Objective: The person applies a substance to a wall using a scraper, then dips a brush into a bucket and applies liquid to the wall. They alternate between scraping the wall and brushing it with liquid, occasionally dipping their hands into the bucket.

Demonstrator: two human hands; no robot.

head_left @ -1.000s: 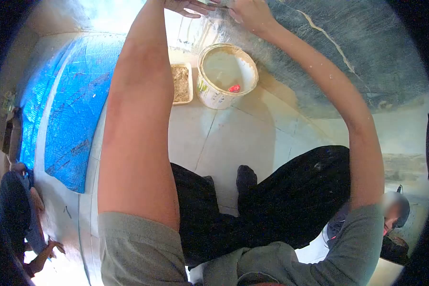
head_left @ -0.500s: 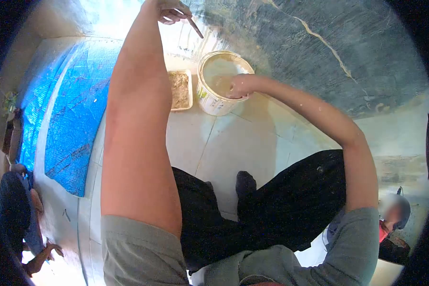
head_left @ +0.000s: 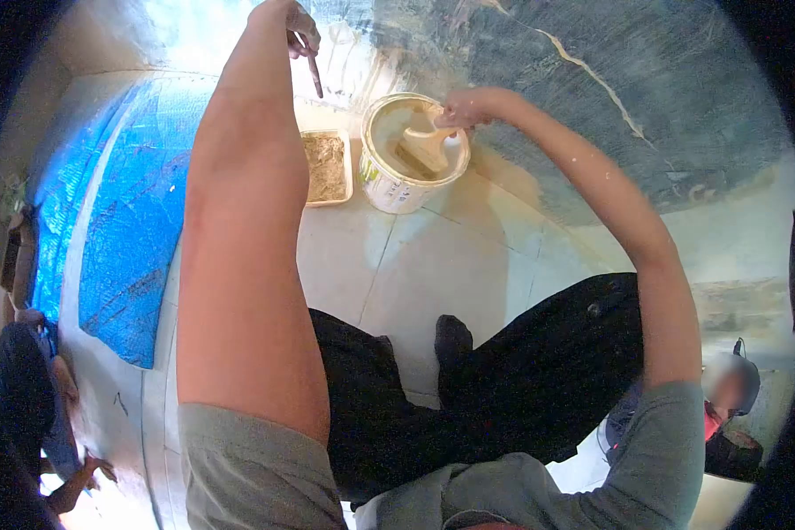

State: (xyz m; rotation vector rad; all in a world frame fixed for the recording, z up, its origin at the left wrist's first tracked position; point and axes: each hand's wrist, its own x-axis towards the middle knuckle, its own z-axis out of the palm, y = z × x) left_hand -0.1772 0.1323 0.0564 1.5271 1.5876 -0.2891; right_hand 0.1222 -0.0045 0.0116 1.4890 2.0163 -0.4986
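Note:
My left hand (head_left: 302, 34), at the top left of centre, is closed around a thin brown tool (head_left: 315, 75) that points down beside the wall. My right hand (head_left: 468, 108) is at the far right rim of a white bucket (head_left: 393, 190) and grips the pale handle of a wide brush (head_left: 426, 146). The brush's head is inside the bucket, over cloudy liquid. Left of the bucket, a shallow rectangular tray (head_left: 327, 168) holds brown, crusted material; my left forearm covers part of its side.
A grey-painted wall (head_left: 548, 106) with a pale crack rises ahead. Blue sheeting (head_left: 132, 221) lies at the left on the tiled floor (head_left: 353, 256). One person (head_left: 26, 380) is at the far left, and another (head_left: 733, 397) is at the lower right.
My right hand has risen from inside the bucket to its rim, and the brush now shows. My left hand has shifted left and slightly down with the thin tool.

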